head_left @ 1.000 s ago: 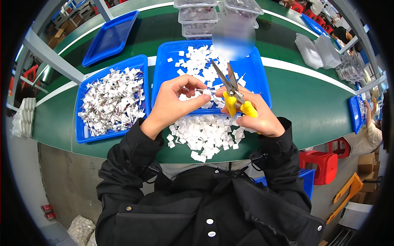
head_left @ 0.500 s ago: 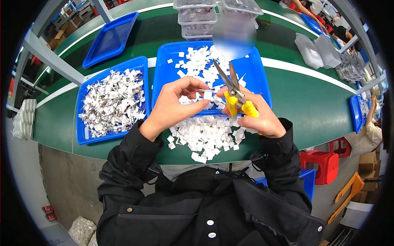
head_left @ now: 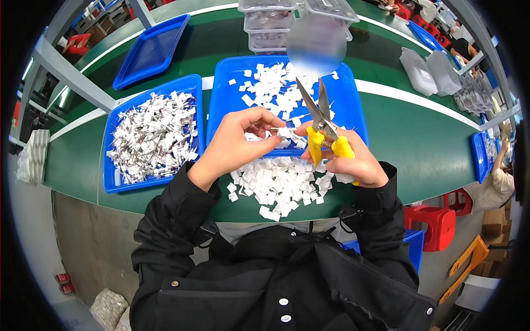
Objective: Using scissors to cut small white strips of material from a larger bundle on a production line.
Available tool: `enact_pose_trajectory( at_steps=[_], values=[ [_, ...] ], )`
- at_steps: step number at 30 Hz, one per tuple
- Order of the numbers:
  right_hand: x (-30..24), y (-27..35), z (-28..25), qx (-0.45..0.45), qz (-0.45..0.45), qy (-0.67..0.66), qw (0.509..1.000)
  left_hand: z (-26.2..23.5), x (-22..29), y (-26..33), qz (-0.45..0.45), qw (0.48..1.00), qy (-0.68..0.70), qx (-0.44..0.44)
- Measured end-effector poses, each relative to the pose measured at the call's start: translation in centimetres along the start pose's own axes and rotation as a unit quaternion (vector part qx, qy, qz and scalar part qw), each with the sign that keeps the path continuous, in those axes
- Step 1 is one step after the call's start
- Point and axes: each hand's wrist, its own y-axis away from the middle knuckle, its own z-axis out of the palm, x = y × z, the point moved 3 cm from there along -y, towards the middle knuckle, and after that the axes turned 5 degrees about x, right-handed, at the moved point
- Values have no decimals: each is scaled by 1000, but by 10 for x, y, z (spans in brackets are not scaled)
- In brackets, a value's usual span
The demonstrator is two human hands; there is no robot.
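A long, dark-green work surface [head_left: 425, 143] curves across a workshop, with three blue plastic trays close by: the broad central tray [head_left: 226, 102] strewn with white tags, the left tray [head_left: 199, 113] heaped with thin tagged pieces, and the far tray [head_left: 149, 52] at upper left. Before the central tray lies one heap of small white square tags [head_left: 270, 185], too many to count. The right hand [head_left: 364, 163] curls its fingers around one pair of yellow-handled steel scissors [head_left: 320, 122], blades apart over the central tray; they look stiff and fairly weighty, best held by the grips. The left hand [head_left: 234, 140] has thumb and fingers pinching one slim metallic piece with a white tag [head_left: 284, 132] near the scissors; it seems very light and perhaps slippery, best gripped along its stem. Whether the right fingertips touch it, I cannot tell.
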Motion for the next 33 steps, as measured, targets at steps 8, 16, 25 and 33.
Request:
enact_pose_trajectory(
  at_steps=[8,16,25,33],
  values=[
    [-8,1,8,-47,-66,208,975,-4,4,1,-46,996,-78,0],
    [-5,-1,15,-62,-103,264,957,-7,13,4,62,976,-204,-53],
    [-15,9,13,133,-220,284,924,-6,8,7,-69,969,237,21],
    [-12,10,25,159,-234,474,834,1,4,11,-33,954,294,43]
  ],
)
